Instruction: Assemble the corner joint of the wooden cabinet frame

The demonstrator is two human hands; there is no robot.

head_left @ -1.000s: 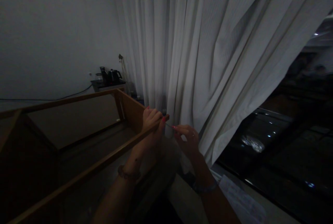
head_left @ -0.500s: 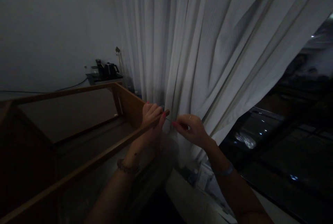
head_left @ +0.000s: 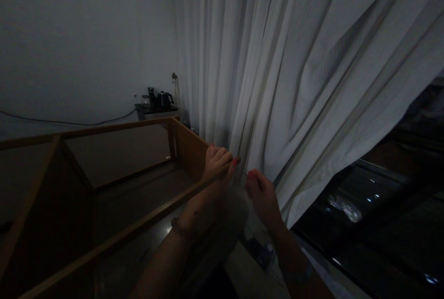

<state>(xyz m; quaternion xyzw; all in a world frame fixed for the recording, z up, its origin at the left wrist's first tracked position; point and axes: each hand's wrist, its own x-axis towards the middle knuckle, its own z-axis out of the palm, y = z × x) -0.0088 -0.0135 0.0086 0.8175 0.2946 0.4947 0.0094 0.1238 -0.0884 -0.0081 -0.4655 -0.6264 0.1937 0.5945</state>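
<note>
The room is dim. My left hand (head_left: 217, 165) is wrapped round the near corner of a brown wooden shelf frame (head_left: 145, 213) that lies on its side. My right hand (head_left: 262, 195) hovers just to the right of that corner, fingers pinched on a thin metal tool (head_left: 243, 172) whose tip points at the corner end of the frame's rail. A bracelet sits on each wrist. What the tool's tip meets is too dark to tell.
White curtains (head_left: 294, 72) hang right behind the hands. A dark window (head_left: 381, 197) fills the lower right. A black kettle (head_left: 163, 101) stands on a small table at the far wall, with a cable running left. White paper lies on the floor below my right arm.
The view has shifted, so the frame and hands sit further right. My right hand has turned and come closer to the corner, still pinching the tool. My left hand keeps its grip.
</note>
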